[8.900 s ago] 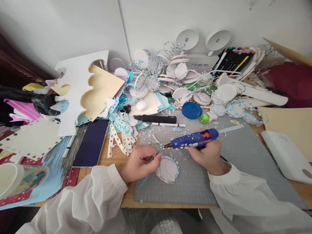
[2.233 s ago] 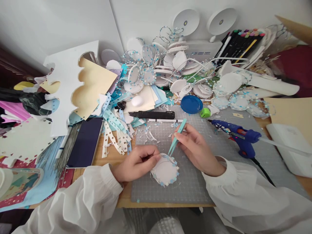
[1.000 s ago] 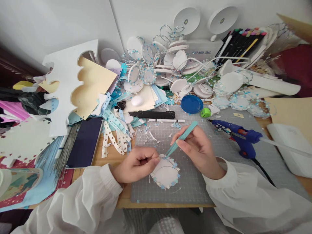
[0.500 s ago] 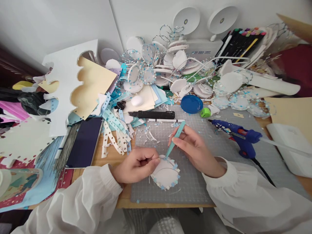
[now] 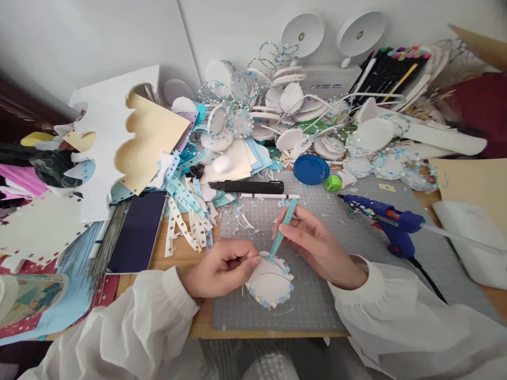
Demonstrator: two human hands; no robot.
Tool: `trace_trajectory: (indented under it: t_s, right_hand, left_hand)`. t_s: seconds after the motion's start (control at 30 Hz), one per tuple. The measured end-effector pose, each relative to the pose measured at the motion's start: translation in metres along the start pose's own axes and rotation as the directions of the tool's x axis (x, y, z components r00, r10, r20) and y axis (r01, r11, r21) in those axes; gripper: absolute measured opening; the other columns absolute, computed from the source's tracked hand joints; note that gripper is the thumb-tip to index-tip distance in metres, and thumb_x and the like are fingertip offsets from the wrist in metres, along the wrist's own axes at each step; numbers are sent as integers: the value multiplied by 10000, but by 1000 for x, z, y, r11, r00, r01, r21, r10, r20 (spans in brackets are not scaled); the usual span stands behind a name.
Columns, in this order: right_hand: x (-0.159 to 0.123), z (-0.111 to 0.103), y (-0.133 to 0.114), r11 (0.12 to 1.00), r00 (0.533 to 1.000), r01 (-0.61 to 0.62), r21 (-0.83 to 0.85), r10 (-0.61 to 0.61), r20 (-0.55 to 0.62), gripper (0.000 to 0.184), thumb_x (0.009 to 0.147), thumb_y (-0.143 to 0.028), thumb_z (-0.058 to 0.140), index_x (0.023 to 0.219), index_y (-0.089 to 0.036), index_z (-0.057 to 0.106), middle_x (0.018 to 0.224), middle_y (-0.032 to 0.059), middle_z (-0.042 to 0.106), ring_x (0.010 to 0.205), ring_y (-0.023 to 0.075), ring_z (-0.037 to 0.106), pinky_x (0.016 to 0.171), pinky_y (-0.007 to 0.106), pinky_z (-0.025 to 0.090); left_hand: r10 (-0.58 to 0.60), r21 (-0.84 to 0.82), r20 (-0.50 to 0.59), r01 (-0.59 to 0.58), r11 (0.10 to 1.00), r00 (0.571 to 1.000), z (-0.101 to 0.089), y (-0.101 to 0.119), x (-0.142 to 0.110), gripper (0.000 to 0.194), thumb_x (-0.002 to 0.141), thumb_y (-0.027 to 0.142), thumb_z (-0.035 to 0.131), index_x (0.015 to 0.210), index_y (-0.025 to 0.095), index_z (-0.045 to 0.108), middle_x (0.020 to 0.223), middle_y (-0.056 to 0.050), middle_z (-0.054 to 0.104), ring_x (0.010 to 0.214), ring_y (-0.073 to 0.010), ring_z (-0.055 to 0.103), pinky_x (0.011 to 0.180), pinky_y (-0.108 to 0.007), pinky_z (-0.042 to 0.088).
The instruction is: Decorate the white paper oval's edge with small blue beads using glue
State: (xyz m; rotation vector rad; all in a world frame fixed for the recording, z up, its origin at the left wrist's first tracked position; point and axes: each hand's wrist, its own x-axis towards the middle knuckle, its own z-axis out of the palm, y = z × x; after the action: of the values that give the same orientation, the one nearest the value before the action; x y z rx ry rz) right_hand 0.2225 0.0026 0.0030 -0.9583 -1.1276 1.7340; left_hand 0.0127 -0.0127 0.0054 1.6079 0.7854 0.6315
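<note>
A white foam disc (image 5: 270,284) edged with small blue and cream paper stars lies on the grey cutting mat (image 5: 325,311). My left hand (image 5: 225,266) is closed in a pinch at the disc's upper left rim; its fingertips grip the edge there, and what fine piece may sit between them is hidden. My right hand (image 5: 317,237) holds teal tweezers (image 5: 283,227) between thumb and fingers. Their tips point down and touch the stars at the top of the rim, just right of my left fingertips. A thin wire loops across the disc's face.
Behind the hands lie a black craft knife (image 5: 249,187), a white pen (image 5: 269,196) and a blue lid (image 5: 311,169). At right rests a blue glue gun (image 5: 388,216) with its cord. A phone (image 5: 137,232) and punched paper strips (image 5: 184,221) are at left. Piled foam discs (image 5: 293,97) stand at the back.
The tweezers have tilted slightly more upright, their top end shifting a little left and down. The disc has shifted very slightly right. My left hand keeps its place.
</note>
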Motion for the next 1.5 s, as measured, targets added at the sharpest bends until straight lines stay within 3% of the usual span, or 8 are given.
trace_trajectory:
  t_s: [0.3,0.57,0.8,0.97,1.13,1.5]
  right_hand:
    - [1,0,1,999,1000,-22,-37,22,-7,187,826,-361,671,873,-221,557,783,-6,582,708,128,541,651,265,454]
    - [2,0,-1,994,995,-82,78,87,-56,189,826,-361,664,893,-221,556,789,-8,591,692,119,526,655,258,428]
    - [0,1,0,996,996,-88,2,88,7,191,820,-360,674,878,-218,560,782,-12,574,697,123,526,655,263,429]
    - [1,0,0,995,996,-88,48,89,-31,192,829,-371,663,888,-222,558,768,-17,564,665,112,510,633,253,418]
    - [-1,2,-1,998,998,-63,-24,63,-3,189,813,-367,677,866,-225,563,765,-13,557,677,127,517,628,265,431]
    - [0,1,-1,997,997,-80,25,79,13,180,816,-344,678,882,-225,559,755,-22,549,657,114,521,616,255,437]
  left_hand:
    - [15,-4,9,-15,1000,1000,1,-3,1,375,938,364,431,622,172,365,565,50,311,490,-70,235,435,-215,193]
    - [25,0,4,-25,1000,1000,-1,-2,0,353,935,332,436,627,169,382,571,44,332,493,-71,256,433,-211,204]
    - [46,-9,12,-46,999,999,0,-2,0,362,934,334,438,618,172,366,564,47,323,485,-68,251,428,-210,207]
    - [44,-9,4,-44,999,999,0,-1,1,363,937,335,432,620,171,362,568,47,322,492,-68,253,431,-213,209]
    - [31,-4,13,-31,999,999,0,-1,1,369,933,344,430,614,172,363,562,48,323,486,-67,253,427,-215,208]
    - [40,-17,5,-39,999,999,0,-1,1,352,928,312,445,613,173,371,564,48,328,486,-71,253,435,-216,205]
